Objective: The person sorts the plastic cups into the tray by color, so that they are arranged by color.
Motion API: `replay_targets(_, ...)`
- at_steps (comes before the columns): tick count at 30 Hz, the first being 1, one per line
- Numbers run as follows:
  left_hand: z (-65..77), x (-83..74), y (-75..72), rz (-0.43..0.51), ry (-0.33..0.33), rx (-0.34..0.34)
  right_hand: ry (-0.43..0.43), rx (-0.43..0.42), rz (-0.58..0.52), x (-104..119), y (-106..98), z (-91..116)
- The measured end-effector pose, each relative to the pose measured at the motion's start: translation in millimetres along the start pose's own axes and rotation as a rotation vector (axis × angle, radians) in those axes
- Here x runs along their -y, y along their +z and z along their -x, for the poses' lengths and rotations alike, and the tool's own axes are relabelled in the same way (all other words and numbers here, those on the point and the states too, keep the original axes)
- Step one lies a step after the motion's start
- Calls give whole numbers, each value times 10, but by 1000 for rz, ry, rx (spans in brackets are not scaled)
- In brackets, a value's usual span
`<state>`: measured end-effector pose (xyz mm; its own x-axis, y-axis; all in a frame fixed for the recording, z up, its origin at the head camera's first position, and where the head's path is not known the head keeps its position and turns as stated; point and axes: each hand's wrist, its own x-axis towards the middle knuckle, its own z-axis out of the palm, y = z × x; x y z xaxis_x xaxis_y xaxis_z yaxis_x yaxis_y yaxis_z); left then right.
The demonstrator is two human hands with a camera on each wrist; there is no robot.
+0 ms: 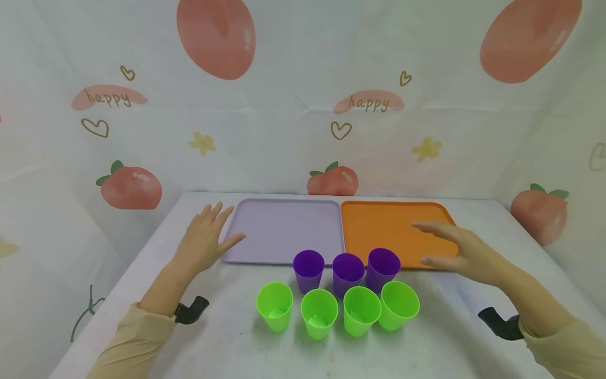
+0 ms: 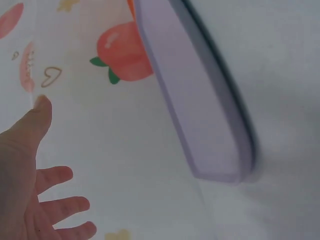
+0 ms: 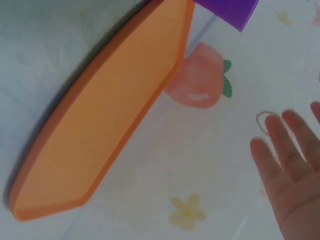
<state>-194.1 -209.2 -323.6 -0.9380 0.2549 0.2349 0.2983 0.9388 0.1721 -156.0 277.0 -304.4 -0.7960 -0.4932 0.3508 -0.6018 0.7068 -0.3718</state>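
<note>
My left hand (image 1: 202,238) is held up with spread fingers near the left end of the lilac tray (image 1: 289,231); nothing is in it. On the other side my right hand (image 1: 466,252) hovers by the orange tray (image 1: 388,226), fingers extended and holding nothing. Between the hands stand three purple cups, the left one (image 1: 307,271), the middle one (image 1: 347,275) and the right one (image 1: 382,269). In front of them is a row of several green cups (image 1: 319,314), upright with mouths facing up. In the right wrist view a corner of a purple cup (image 3: 230,10) shows.
Both trays lie side by side at the back of the white table (image 1: 227,347). Behind it hangs a white cloth (image 1: 265,137) printed with fruit and hearts. A dark strap piece is on each wrist, and a green cord (image 1: 90,310) hangs at the left.
</note>
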Motion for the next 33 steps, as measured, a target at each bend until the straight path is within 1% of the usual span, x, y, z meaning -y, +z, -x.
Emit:
replay_targets(3,20,73,80,71,-13,42,-50,49,-80,-7,53,35)
replay_targets(6,37,138,178,119,-22,65,-77,120,-157,15,107,60)
replay_targets(8,48,169,229,153,-40,91,-105,161,-214,31,143,71)
replay_targets(12,65,224,315,241,-71,135,-178,194,-276,43,220,88)
replay_targets(15,72,265,380,305,-83,157,-198,200,-264,41,267,113)
replay_targets(22,77,318,497,382,-86,165,-206,247,-291,52,349,168)
replay_targets(26,69,308,530,393,-80,154,-201,272,-272,76,381,179)
replay_targets(30,56,311,551,383,-87,156,-187,285,-238,110,405,181)
replay_targets(33,49,328,571,378,-94,163,-154,303,-218,141,410,178)
